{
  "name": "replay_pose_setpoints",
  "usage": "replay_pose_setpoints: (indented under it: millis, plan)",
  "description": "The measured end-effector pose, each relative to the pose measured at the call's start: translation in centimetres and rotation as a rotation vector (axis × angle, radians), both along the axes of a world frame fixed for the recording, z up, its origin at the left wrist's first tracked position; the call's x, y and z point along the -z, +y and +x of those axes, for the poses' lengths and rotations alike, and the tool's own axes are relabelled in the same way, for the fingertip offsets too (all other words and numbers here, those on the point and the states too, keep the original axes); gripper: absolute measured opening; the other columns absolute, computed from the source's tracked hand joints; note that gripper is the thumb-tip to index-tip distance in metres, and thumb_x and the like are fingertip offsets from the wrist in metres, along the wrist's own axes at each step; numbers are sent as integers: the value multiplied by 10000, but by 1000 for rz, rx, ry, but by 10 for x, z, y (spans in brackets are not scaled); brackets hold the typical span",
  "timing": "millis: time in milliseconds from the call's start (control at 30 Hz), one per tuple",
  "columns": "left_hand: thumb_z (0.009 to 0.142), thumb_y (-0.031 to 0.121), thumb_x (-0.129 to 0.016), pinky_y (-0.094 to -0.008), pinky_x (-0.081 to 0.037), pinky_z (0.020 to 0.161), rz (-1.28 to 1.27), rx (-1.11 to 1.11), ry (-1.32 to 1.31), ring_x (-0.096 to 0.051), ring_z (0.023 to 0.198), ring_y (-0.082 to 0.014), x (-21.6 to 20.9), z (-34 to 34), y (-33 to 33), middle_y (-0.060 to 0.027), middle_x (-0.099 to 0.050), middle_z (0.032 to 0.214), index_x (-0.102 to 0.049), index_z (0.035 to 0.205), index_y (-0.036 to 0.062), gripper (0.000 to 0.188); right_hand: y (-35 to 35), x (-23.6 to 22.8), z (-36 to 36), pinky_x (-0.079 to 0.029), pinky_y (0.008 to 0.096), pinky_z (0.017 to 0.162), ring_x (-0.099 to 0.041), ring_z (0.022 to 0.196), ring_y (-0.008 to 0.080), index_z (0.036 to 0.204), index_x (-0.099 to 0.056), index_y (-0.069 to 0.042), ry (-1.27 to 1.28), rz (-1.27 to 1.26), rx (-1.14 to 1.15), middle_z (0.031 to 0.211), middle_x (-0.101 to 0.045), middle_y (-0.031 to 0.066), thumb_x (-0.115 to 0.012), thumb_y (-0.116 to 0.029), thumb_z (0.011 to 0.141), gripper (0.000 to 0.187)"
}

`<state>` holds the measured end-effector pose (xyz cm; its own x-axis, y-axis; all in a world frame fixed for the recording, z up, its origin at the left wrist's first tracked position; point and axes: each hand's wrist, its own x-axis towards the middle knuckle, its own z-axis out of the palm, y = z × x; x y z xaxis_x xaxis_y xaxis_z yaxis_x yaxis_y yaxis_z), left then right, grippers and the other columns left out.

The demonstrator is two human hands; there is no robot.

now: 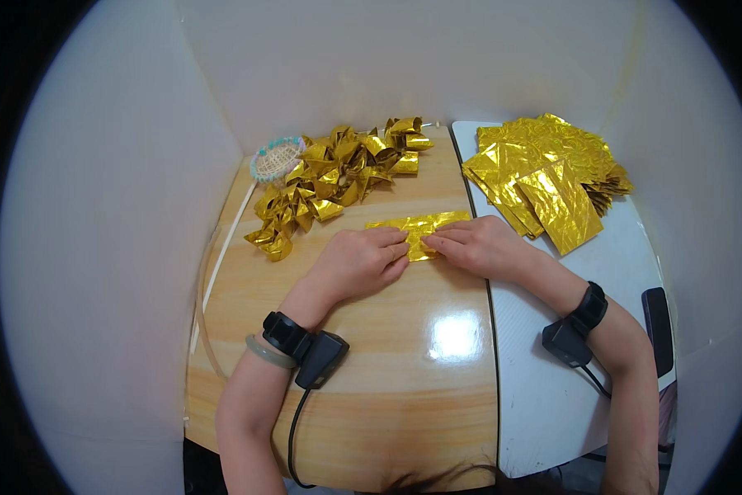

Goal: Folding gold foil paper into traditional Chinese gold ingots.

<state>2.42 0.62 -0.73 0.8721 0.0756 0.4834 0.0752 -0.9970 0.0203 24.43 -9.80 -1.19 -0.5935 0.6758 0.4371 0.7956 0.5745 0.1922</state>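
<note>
A sheet of gold foil paper (424, 223), creased into a wide strip, lies on the wooden tabletop in front of me. My left hand (364, 257) presses on its left part with bent fingers held close together. From the other side my right hand (480, 246) bears down on the strip, its fingertips almost meeting those of the left. Both hands cover portions of the paper's near edge. Farther off to the left is a heap of folded gold foil pieces (350, 169). To the right lies a fanned stack of flat gold foil sheets (552, 169).
The wooden table (371, 363) adjoins a white table (544, 412) along a dark seam. At the far left sits a round woven item (277, 159) with a pastel beaded rim. A dark phone-like object (658, 330) rests by the right edge. Pale walls (412, 62) enclose the tables.
</note>
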Motion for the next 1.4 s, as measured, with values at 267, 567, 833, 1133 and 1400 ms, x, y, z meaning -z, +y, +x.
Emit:
replay_pose_setpoints:
  millis: [267,567,833,1133,1400]
  plan:
    - [785,225,-671,-329,-531,664,46,51,-67,-647,825,-218,6,0,4,-55,-668,910,-676,843,66,169,-2,-3,-3,-541,306,599,-660,789,206,1043,-625,-56,69,-56,27,901,-668,66,-652,-138,750,305]
    - [745,220,-724,-318,-530,680,-2,-12,-44,-647,845,-219,3,0,2,-58,-666,954,-664,960,66,270,3,-2,-5,-531,353,633,-642,829,232,1056,-583,-50,160,166,40,881,-651,65,-639,-310,798,370]
    - [764,201,-705,-331,-514,684,-63,-64,-72,-602,772,-245,-6,3,-5,-69,-656,949,-653,999,53,282,0,4,-6,-524,362,584,-653,779,228,995,-610,-57,121,28,209,807,-661,62,-632,-335,821,329]
    - [830,110,-666,-221,-477,671,-990,-182,-451,-600,734,-88,7,7,10,-47,-678,834,-665,949,-10,169,7,1,-3,-428,266,527,-561,599,109,976,-645,-41,1060,-246,257,719,-648,75,-599,-227,890,210]
    - [867,111,-648,-175,-443,619,-1285,-255,-601,-554,710,-33,9,7,16,-6,-642,805,-652,927,-10,136,7,0,-1,-399,211,551,-503,637,32,1062,-622,-45,1392,-480,193,722,-604,-26,-608,-169,888,214]
